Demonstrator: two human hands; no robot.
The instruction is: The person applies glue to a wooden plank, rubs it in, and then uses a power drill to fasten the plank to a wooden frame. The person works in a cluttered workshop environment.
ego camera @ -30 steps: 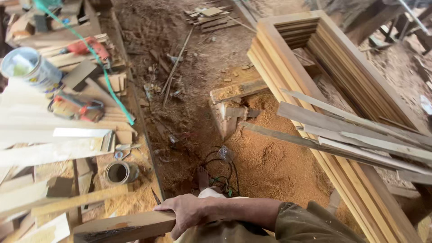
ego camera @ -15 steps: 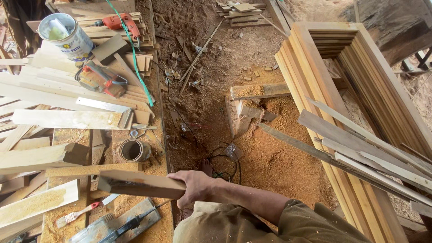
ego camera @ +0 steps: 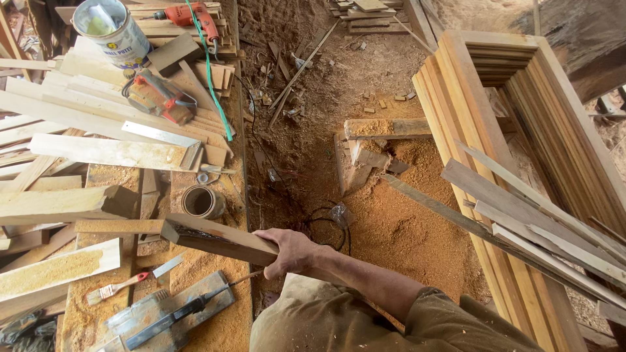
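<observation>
Right hand (ego camera: 290,251) is wrapped round one end of a wood block (ego camera: 218,239), fingers curled tight over its top edge. Block's long axis runs left-right w/ a slight tilt: free end points left and a bit up, toward the worktop (ego camera: 215,326), gripped end sits lower right by the person's body. Its dark cut end hangs over the worktop's edge, just below a small round tin (ego camera: 201,201) and above a paintbrush (ego camera: 120,287) and a chisel (ego camera: 176,316) lying in sawdust. Left hand isn't in view.

Vs half a sec ago: block is held much the same way, same lean, but hand and block sit a bit further right and the view has shifted so more of the worktop's lower part shows. A full sec ago the block was lower, near the bottom edge of the view, lying flatter.

Also about: paint can (ego camera: 111,29), red drill (ego camera: 189,14), stacked wood frames (ego camera: 495,150) at right, sawdust pile (ego camera: 398,228) on the floor.
</observation>
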